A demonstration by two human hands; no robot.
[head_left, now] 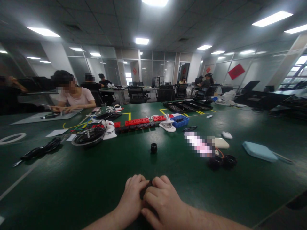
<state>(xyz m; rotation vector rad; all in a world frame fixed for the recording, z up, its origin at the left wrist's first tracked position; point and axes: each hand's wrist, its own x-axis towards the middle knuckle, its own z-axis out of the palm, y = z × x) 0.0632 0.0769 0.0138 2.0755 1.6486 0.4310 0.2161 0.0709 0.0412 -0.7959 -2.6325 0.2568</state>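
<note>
Close to the near edge of the green table, my left hand (132,196) and my right hand (166,198) come together with curled fingers. Between them is a dark object (145,191), mostly covered by the fingers, so its kind cannot be made out. Both hands grip it, the right one overlapping it from the near side. A short black ribbed cylinder (153,148) stands upright on the table, straight ahead of my hands and apart from them.
Red and black blocks (137,122) stand in a row farther back, beside a blue bin (179,121). A metal bowl (88,138) and black cables (42,149) lie left. At right are a light-blue case (259,151) and black round parts (222,162). A person (74,94) works at far left.
</note>
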